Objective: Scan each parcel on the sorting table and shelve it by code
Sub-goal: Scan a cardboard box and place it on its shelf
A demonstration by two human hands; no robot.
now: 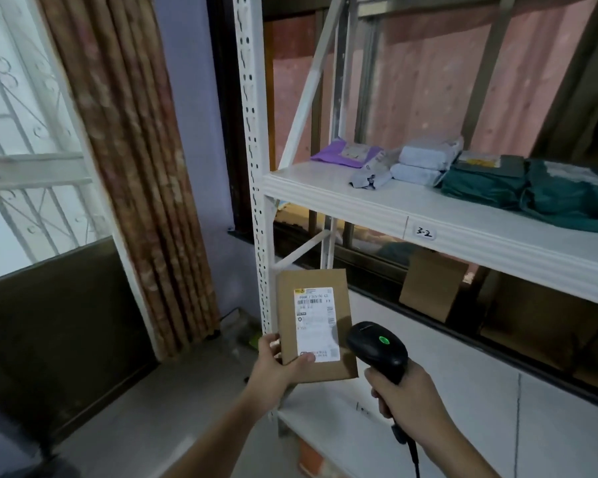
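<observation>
Both hands' [280, 365] grip closed, forearms extended.

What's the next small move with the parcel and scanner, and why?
Probably angle the black handheld scanner in the right hand up onto the barcode of the flat brown cardboard parcel held by the left hand: its head sits beside the white label's lower edge.

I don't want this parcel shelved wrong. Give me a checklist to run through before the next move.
1. Left hand grips the cardboard parcel: ok.
2. Its label faces up, unobstructed apart from a thumb on the bottom edge: ok.
3. Right hand holds the scanner, aimed at the label: ok.
4. Scanner's green light is lit: ok.
5. Label's code readable: cannot tell, blurred.
6. Free space on shelf 3-2: ok, left part.
</observation>
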